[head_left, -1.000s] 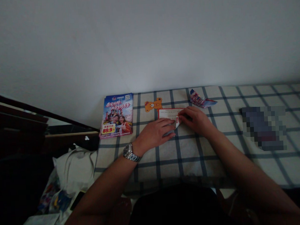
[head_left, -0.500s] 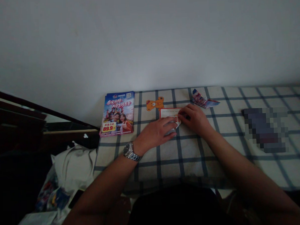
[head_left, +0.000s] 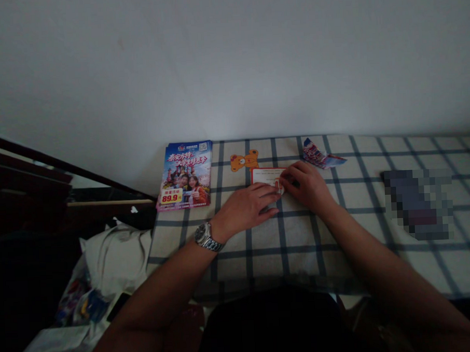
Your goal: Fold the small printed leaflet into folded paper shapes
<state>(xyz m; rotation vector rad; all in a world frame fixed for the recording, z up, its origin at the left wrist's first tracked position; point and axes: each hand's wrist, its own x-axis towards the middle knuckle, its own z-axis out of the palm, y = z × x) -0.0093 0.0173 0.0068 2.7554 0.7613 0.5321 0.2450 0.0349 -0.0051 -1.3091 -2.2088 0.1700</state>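
Right hand (head_left: 303,183) with thumb and fingertips pinched together on the right end of a small white, red-bordered sheet of printed paper (head_left: 264,176); left hand (head_left: 244,206) palm down, fingers extended and slightly apart, laid across the sheet's near side. Around the wrist behind the left hand is a silver metal-link watch (head_left: 207,237). Both hands lie on a cream cloth with blue-grey checks (head_left: 300,240), whose near edge runs between the hands and the body; its far edge meets a plain pale wall (head_left: 230,67) beyond the fingertips. To the left of the left hand, a stack of glossy blue-and-pink printed leaflets (head_left: 190,170) lies near the cloth's left edge, a strip of checks between the two. Just beyond the sheet's upper left corner is a flat orange teddy-bear figure (head_left: 239,162). Close beyond the right hand stands a creased, folded piece of blue-and-pink printed paper (head_left: 315,156), one flap raised. Farther right, well apart from the right hand across a broad stretch of checks, lies a dark pixelated object (head_left: 411,202), its identity obscured. The held sheet lies flat at its left, showing fine lines of print; at the pinch, its right end appears folded, with a red-orange figure visible. Fingers hide its near edge.
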